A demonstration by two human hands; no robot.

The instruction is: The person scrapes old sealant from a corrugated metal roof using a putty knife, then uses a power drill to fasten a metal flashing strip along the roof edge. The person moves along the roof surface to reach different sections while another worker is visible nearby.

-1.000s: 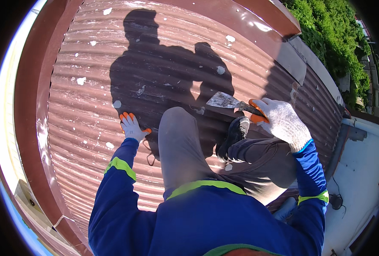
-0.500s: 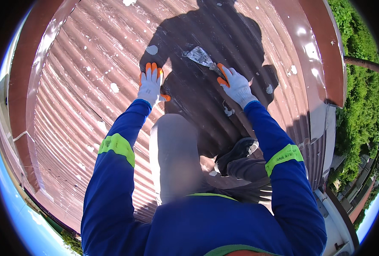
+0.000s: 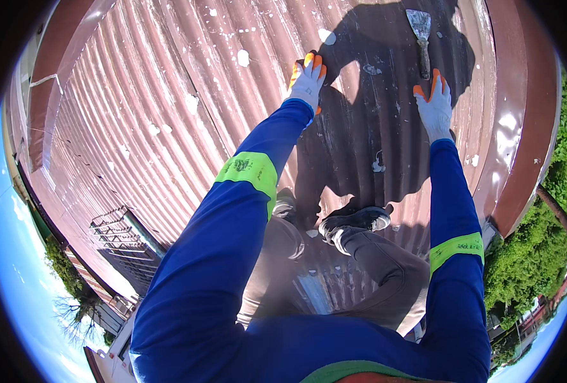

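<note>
A flat scraper [image 3: 421, 41] is ahead of the black shoe [image 3: 349, 223] and to its right, over a reddish-brown corrugated roof [image 3: 136, 127]. Its blade is a thin trapezoid, broadest at the straight edge farthest from the shoe and tapering to a narrow neck; the face is dull grey, clouded with whitish smears. The handle, slender and in line with the blade, is darker and worn, mottled with pale marks, its butt on the side nearer the shoe. The right hand [image 3: 434, 107], gloved in pale knit tipped with orange, is also ahead and right of the shoe, nearer to it than the scraper is; thumb and forefinger stand apart at the butt of the handle, and whether they grip it cannot be told. The left hand [image 3: 306, 83], gloved alike, is ahead and left of the shoe, palm down toward the roof, fingers extended and loosely spread, holding nothing. A person's shadow [image 3: 354, 140] darkens the roof ahead of the shoe and around the scraper. White patches [image 3: 243, 58] dot the ridges ahead and left of the shoe; green foliage [image 3: 520, 271] stands well to its right.
</note>
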